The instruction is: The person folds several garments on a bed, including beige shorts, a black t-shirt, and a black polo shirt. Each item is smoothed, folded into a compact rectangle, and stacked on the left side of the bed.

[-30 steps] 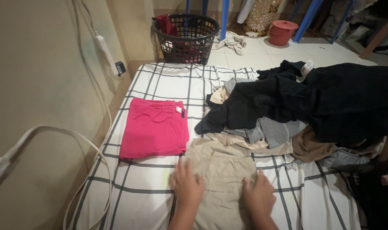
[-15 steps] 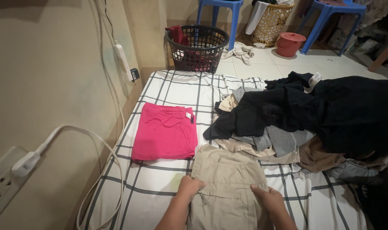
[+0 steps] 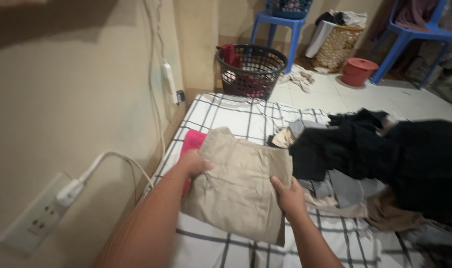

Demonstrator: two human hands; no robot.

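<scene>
Both hands grip the folded beige garment [image 3: 238, 186] clear of the bed [image 3: 221, 111]: the left hand [image 3: 193, 164] pinches its left edge, the right hand [image 3: 287, 195] its right edge, fingers closed on cloth. Just beyond, under its far-left corner, lies the pink fold [image 3: 192, 139], nearer the left hand. The dark pile [image 3: 385, 159] sits right.

Pink garment [image 3: 192, 141] mostly hidden behind beige folded trousers [image 3: 238, 183]. Dark clothes pile [image 3: 385, 159] motion-blurred, cut by right edge. Wall socket [image 3: 35, 223] detail unreadable.
</scene>
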